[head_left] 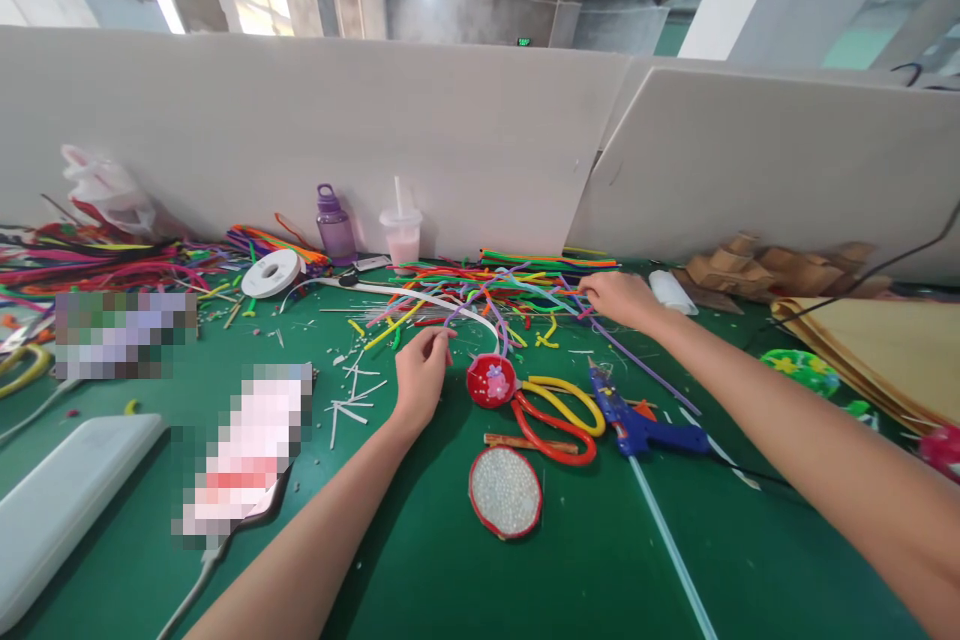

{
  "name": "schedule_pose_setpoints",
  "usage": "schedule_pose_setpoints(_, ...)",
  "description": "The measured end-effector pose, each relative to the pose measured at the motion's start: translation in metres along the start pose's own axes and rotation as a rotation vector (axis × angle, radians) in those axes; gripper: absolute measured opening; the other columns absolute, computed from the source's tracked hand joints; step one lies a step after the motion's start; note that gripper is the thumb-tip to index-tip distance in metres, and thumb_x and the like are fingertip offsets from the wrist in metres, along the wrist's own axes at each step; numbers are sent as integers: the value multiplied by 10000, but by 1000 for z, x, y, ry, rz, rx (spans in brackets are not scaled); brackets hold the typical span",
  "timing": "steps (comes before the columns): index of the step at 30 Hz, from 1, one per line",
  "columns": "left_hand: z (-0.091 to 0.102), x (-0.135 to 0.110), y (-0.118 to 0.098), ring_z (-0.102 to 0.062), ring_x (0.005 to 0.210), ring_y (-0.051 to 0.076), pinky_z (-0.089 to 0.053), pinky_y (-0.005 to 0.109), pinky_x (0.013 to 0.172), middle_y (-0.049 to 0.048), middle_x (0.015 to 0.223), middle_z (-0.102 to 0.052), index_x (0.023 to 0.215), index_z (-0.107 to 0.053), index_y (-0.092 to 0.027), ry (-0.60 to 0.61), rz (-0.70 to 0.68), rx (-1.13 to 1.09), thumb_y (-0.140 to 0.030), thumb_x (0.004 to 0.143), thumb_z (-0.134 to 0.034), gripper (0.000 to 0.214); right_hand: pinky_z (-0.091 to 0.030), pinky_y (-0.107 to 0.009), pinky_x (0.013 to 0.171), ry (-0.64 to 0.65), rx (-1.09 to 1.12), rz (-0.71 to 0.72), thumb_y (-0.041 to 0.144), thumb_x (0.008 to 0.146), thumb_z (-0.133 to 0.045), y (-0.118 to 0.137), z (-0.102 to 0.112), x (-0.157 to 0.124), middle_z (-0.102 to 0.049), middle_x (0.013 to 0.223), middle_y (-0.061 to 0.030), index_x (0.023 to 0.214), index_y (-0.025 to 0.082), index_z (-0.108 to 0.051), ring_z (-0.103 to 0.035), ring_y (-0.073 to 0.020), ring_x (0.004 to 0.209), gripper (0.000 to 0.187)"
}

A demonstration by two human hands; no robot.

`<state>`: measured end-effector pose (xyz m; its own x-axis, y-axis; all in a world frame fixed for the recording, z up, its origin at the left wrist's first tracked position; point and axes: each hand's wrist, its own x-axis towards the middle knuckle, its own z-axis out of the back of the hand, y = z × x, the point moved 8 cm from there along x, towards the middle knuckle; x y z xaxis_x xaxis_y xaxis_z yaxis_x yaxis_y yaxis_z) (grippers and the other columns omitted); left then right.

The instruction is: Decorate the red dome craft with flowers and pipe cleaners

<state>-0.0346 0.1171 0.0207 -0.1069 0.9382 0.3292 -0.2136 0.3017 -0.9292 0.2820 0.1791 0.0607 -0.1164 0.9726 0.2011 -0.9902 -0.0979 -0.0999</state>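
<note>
My left hand [424,375] is closed in a pinch, with a thin purple pipe cleaner [466,303] running from its fingertips toward the pile. At the edge of that heap of coloured pipe cleaners [517,295], my right hand [619,300] has its fingers pressed together; what lies between them is too small to make out. Another purple pipe cleaner [645,367] stretches out below the right hand. Between the hands sits a small red round piece with a pink flower [493,381], touching scissors [559,420] with red and yellow handles. A red-rimmed disc of white beads [505,492] lies nearer me.
A blue glue gun [637,425] with a clear glue stick lies at the right. Behind the pile stand a purple bottle [335,228] and a pink drink cup [401,238]. A white ribbon spool [271,274], blurred phone [247,450] and white power bank [79,510] are leftward.
</note>
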Motion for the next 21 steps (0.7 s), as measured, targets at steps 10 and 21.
schedule_pose_setpoints(10, 24, 7, 26, -363, 419, 68, -263, 188, 404, -56, 478, -429, 784, -641, -140, -301, 202, -394, -284, 745, -508, 200, -360, -226, 498, 149, 421, 159, 356, 772, -577, 117, -8, 28, -629, 514, -13, 588, 169, -672, -542, -122, 470, 279)
schedule_pose_setpoints(21, 23, 8, 25, -378, 430, 71, -282, 190, 411, -53, 486, -431, 791, -639, -143, -281, 176, -395, -315, 752, -506, 221, -436, -194, 495, -299, 879, -20, 329, 872, -464, 84, 73, 48, -655, 756, -57, 881, 131, -627, -584, -106, 611, 257)
